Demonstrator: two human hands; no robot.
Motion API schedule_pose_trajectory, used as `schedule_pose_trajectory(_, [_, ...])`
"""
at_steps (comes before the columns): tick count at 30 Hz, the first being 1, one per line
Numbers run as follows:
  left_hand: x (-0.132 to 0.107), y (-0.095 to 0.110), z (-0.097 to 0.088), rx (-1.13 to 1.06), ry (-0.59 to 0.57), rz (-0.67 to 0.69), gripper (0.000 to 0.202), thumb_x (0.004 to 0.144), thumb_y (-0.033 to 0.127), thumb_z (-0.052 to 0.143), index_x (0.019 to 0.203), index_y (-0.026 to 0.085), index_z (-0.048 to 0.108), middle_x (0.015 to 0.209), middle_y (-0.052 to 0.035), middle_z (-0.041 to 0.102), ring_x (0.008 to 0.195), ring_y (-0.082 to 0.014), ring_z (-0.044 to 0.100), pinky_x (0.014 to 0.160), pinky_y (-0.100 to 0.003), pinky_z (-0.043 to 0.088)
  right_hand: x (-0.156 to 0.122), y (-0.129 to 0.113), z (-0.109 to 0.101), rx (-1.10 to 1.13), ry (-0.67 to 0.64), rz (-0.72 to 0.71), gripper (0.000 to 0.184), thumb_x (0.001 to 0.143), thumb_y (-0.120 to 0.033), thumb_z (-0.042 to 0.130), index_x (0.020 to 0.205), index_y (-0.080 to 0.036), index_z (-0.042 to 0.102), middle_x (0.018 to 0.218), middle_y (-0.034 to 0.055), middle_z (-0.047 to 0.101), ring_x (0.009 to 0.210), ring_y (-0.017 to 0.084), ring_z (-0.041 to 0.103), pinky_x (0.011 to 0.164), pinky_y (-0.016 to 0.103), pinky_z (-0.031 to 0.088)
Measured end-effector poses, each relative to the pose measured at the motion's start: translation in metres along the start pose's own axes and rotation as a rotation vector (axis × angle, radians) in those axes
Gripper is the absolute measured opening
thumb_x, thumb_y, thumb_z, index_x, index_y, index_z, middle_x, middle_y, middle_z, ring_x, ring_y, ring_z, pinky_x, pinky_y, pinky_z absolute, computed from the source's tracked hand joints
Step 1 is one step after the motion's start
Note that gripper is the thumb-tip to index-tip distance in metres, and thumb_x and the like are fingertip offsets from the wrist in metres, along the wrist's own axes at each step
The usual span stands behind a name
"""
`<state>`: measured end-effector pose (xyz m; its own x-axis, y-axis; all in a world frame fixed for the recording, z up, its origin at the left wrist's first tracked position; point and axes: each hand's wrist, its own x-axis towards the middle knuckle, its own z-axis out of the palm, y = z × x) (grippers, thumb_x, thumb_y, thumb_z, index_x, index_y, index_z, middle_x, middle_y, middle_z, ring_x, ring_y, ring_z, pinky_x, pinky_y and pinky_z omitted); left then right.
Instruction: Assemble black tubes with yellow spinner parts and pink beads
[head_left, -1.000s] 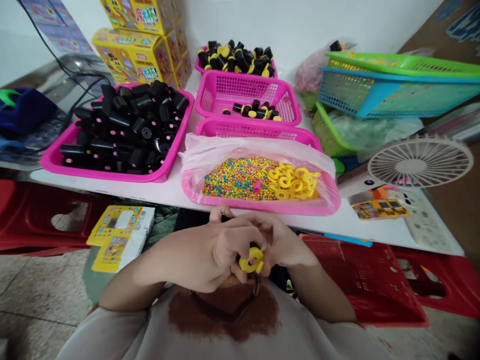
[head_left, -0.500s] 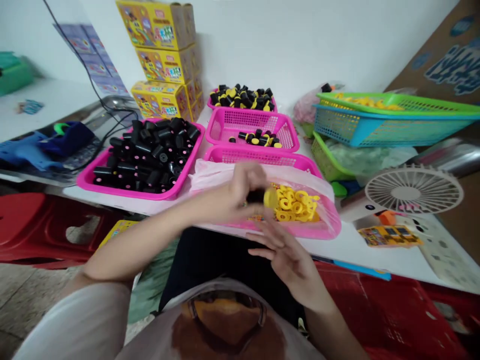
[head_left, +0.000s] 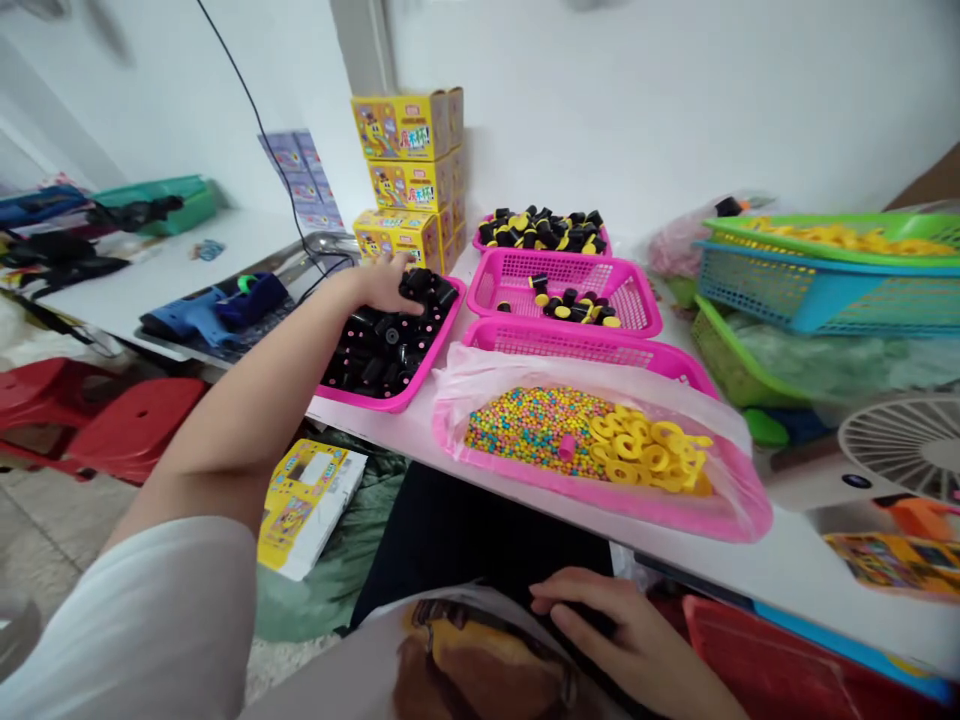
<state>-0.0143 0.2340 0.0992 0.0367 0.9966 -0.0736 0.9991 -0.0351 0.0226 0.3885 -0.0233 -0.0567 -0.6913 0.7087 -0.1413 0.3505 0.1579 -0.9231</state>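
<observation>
My left hand [head_left: 384, 283] stretches out to the far end of a pink tray [head_left: 405, 398] heaped with black tubes [head_left: 375, 350]. Its fingers curl down round one of the tubes on top of the heap. My right hand [head_left: 611, 632] lies low on my lap with its fingers spread flat and nothing in it. In front of me a pink tray lined with a plastic bag [head_left: 739, 510] holds small coloured beads [head_left: 529, 430] and yellow rings [head_left: 649, 455].
Behind it stand a pink basket [head_left: 645, 322] with a few yellow-capped tubes and a farther one [head_left: 540, 230] full of them. Yellow boxes [head_left: 409, 170] are stacked at the back. Blue and green baskets [head_left: 817, 285] and a fan [head_left: 904, 445] are on the right, red stools [head_left: 112, 420] on the left.
My hands have parted. The left hand went from over the bead tray, with a yellow-capped tube, to the black tubes; that tube is no longer seen. The right hand dropped to my lap.
</observation>
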Motion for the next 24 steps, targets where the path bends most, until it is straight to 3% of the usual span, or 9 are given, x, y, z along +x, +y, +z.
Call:
schedule_pose_trajectory(2, [0.005, -0.014, 0.007, 0.054, -0.115, 0.037, 0.138, 0.060, 0.071, 0.081, 0.169, 0.023, 0.012, 0.176, -0.0207, 0.018, 0.161, -0.0489, 0.021, 0.128, -0.060, 0.026, 0.000, 0.001, -0.001, 0.003, 0.012, 0.022, 0.038, 0.106, -0.048, 0.052, 0.116, -0.025, 0.081, 0.108, 0.0089, 0.081, 0.101, 0.021, 0.077, 0.091, 0.030, 0.060])
schedule_pose_trajectory(4, [0.016, -0.021, 0.012, 0.030, -0.157, 0.120, 0.146, 0.050, 0.073, 0.085, 0.169, 0.030, 0.012, 0.178, -0.0160, 0.013, 0.162, -0.0488, 0.017, 0.129, -0.060, 0.022, 0.003, -0.001, 0.000, 0.000, 0.014, 0.013, 0.038, 0.107, -0.048, 0.052, 0.115, -0.025, 0.081, 0.110, 0.0089, 0.081, 0.102, 0.020, 0.077, 0.092, 0.030, 0.060])
schedule_pose_trajectory(6, [0.029, -0.024, 0.013, -0.023, -0.169, 0.183, 0.136, 0.049, 0.073, 0.083, 0.166, 0.031, 0.028, 0.176, -0.0149, 0.023, 0.159, -0.0466, 0.027, 0.129, -0.059, 0.023, 0.007, -0.005, 0.002, -0.014, 0.013, -0.008, 0.038, 0.107, -0.047, 0.052, 0.115, -0.025, 0.081, 0.111, 0.0090, 0.081, 0.103, 0.020, 0.076, 0.093, 0.030, 0.059])
schedule_pose_trajectory(9, [0.043, -0.026, 0.011, -0.071, -0.163, 0.239, 0.110, 0.051, 0.068, 0.082, 0.147, 0.021, 0.055, 0.162, -0.0181, 0.047, 0.144, -0.0421, 0.047, 0.123, -0.056, 0.034, 0.013, -0.008, 0.006, -0.030, 0.000, -0.058, 0.036, 0.106, -0.046, 0.054, 0.118, -0.025, 0.081, 0.110, 0.0093, 0.081, 0.102, 0.021, 0.077, 0.092, 0.032, 0.061])
schedule_pose_trajectory(13, [0.043, -0.027, 0.007, -0.133, -0.072, 0.273, 0.084, 0.056, 0.056, 0.080, 0.127, 0.013, 0.062, 0.140, -0.0183, 0.063, 0.126, -0.0356, 0.059, 0.113, -0.050, 0.045, 0.016, -0.004, 0.010, -0.021, -0.011, -0.072, 0.037, 0.106, -0.047, 0.053, 0.118, -0.026, 0.081, 0.107, 0.0095, 0.081, 0.099, 0.023, 0.077, 0.089, 0.035, 0.062])
schedule_pose_trajectory(17, [0.030, -0.034, 0.006, -0.226, 0.076, 0.289, 0.070, 0.064, 0.050, 0.076, 0.121, 0.013, 0.060, 0.130, -0.0176, 0.066, 0.120, -0.0322, 0.060, 0.111, -0.046, 0.046, 0.014, 0.001, 0.011, -0.029, -0.015, -0.026, 0.039, 0.106, -0.049, 0.052, 0.117, -0.027, 0.082, 0.107, 0.0095, 0.081, 0.099, 0.024, 0.077, 0.090, 0.037, 0.062])
schedule_pose_trajectory(20, [0.009, -0.032, 0.003, -0.328, 0.246, 0.270, 0.072, 0.070, 0.052, 0.071, 0.129, 0.016, 0.051, 0.137, -0.0161, 0.061, 0.122, -0.0298, 0.057, 0.112, -0.046, 0.045, 0.014, 0.002, 0.008, -0.026, -0.023, -0.044, 0.036, 0.106, -0.047, 0.053, 0.117, -0.027, 0.082, 0.106, 0.0088, 0.081, 0.098, 0.022, 0.077, 0.088, 0.034, 0.062])
schedule_pose_trajectory(23, [-0.030, -0.007, 0.000, -0.830, 0.466, 0.208, 0.069, 0.074, 0.051, 0.071, 0.133, 0.029, 0.042, 0.129, -0.0083, 0.061, 0.110, -0.0245, 0.061, 0.091, -0.041, 0.055, 0.020, -0.003, 0.003, -0.002, -0.013, -0.137, 0.032, 0.106, -0.041, 0.055, 0.116, -0.027, 0.081, 0.100, 0.0075, 0.081, 0.092, 0.019, 0.077, 0.083, 0.029, 0.062])
schedule_pose_trajectory(24, [-0.047, 0.007, 0.001, -1.083, 0.439, 0.173, 0.064, 0.077, 0.052, 0.069, 0.131, 0.035, 0.040, 0.123, -0.0046, 0.061, 0.099, -0.0212, 0.062, 0.076, -0.035, 0.055, 0.023, -0.007, 0.001, 0.013, 0.003, -0.179, 0.029, 0.106, -0.038, 0.056, 0.115, -0.026, 0.081, 0.099, 0.0072, 0.081, 0.091, 0.019, 0.077, 0.082, 0.028, 0.062])
